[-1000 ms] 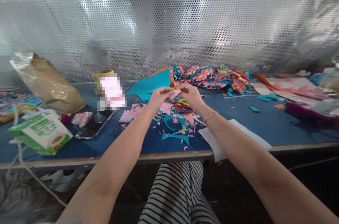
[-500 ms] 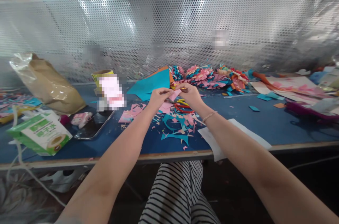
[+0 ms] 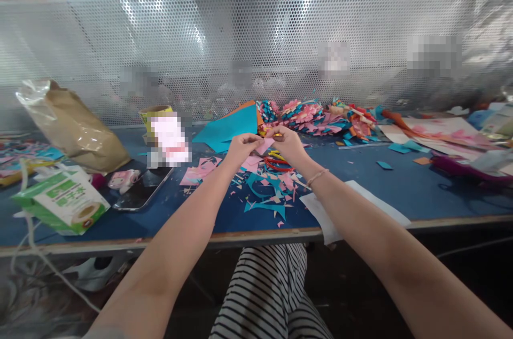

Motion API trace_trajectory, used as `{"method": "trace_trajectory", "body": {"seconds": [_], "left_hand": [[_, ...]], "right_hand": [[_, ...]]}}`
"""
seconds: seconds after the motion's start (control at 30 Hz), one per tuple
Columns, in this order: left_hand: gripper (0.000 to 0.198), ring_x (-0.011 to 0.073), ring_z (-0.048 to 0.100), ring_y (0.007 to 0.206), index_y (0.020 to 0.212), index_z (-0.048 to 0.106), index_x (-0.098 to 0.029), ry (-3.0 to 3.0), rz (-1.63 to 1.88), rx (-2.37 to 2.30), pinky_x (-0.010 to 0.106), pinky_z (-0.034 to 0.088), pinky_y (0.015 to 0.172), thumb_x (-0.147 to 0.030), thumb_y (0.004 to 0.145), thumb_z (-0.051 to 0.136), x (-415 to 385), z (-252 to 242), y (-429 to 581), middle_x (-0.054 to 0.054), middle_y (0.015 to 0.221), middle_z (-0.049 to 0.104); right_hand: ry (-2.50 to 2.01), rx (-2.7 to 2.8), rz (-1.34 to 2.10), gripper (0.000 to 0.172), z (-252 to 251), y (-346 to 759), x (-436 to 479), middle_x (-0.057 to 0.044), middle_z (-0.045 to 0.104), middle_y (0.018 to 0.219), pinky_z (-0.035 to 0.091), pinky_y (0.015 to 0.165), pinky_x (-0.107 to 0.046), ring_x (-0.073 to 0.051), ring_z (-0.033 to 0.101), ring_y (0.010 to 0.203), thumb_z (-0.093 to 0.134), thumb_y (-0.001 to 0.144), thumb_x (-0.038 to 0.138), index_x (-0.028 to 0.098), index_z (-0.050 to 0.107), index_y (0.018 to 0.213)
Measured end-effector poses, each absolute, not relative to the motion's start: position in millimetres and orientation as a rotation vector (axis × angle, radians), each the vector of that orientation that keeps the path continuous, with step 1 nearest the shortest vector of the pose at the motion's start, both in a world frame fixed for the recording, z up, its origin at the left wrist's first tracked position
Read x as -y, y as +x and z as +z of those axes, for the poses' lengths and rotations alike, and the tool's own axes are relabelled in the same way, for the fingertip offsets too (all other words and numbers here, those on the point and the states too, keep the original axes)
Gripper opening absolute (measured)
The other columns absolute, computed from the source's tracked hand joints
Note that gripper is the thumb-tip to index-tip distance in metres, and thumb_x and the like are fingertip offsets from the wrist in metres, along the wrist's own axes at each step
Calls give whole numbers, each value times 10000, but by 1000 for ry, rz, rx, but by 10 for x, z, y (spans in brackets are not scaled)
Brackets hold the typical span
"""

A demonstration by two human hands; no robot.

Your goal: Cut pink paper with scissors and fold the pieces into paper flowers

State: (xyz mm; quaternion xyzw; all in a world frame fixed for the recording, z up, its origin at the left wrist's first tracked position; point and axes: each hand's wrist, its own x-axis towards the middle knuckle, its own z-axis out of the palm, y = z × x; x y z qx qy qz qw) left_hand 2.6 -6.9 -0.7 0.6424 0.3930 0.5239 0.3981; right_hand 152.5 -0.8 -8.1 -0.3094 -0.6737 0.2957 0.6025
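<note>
My left hand (image 3: 243, 147) and my right hand (image 3: 287, 142) meet over the middle of the blue table, fingers pinched on a small pink paper piece (image 3: 265, 145) between them. Just behind my left hand lies a large blue paper sheet (image 3: 230, 126) with an orange one under its edge. Red and yellow loops (image 3: 277, 162) sit beneath my right hand. Below the hands, pink paper scraps (image 3: 202, 169) and blue cut-outs (image 3: 266, 207) are strewn about. Bundles of pink, blue and orange paper pieces (image 3: 306, 115) are heaped behind my right hand.
At left are a brown bag (image 3: 80, 131), a green and white box (image 3: 64, 200), a dark phone (image 3: 140, 189) and a yellow container (image 3: 157, 110). A white sheet (image 3: 371, 203) overhangs the front edge. Purple item (image 3: 468, 171) at right. A perforated metal screen (image 3: 256, 34) stands behind.
Both hands stay almost in place, still at the pink paper piece. A blurred patch now shows behind the screen at the upper right.
</note>
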Motion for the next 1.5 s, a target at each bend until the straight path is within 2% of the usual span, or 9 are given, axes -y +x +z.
{"method": "trace_trajectory", "body": {"seconds": [0.4, 0.63, 0.97, 1.13, 1.5], "left_hand": [[206, 76, 497, 516, 717, 624, -137, 1613, 1271, -1091, 204, 390, 485, -304, 600, 656, 127, 29, 25, 14, 642, 603], [209, 73, 469, 500, 694, 626, -134, 1909, 1218, -1168, 200, 386, 475, -329, 622, 623, 102, -17, 4, 19, 653, 605], [200, 61, 423, 451, 702, 611, -131, 1827, 1194, -1127, 203, 365, 439, -316, 625, 611, 30, -60, 7, 6, 605, 566], [172, 59, 421, 449, 692, 597, -138, 1786, 1212, -1117, 203, 358, 439, -300, 637, 607, 42, -59, 16, 1, 591, 557], [139, 66, 436, 458, 701, 595, -136, 1750, 1225, -1116, 219, 364, 461, -268, 659, 610, 66, -45, 28, -1, 571, 552]], "right_hand": [[-710, 1698, 652, 115, -196, 1522, -117, -2, 568, 722, 433, 654, -278, -117, 520, 644, 555, 596, 159, 172, 547, 711], [-749, 1896, 566, 159, -224, 1553, -115, 11, 524, 654, 390, 578, -248, -108, 468, 583, 450, 560, 84, 173, 541, 655], [-740, 1821, 763, 120, -211, 1544, -98, 3, 569, 663, 423, 604, -261, -119, 524, 606, 487, 544, 122, 166, 548, 638], [-763, 1770, 817, 93, -200, 1530, -71, 9, 562, 651, 423, 569, -249, -114, 522, 593, 508, 569, 159, 170, 528, 660], [-832, 1725, 770, 202, -243, 1525, -124, 22, 541, 693, 440, 567, -249, -108, 517, 596, 491, 552, 123, 185, 506, 744]]}}
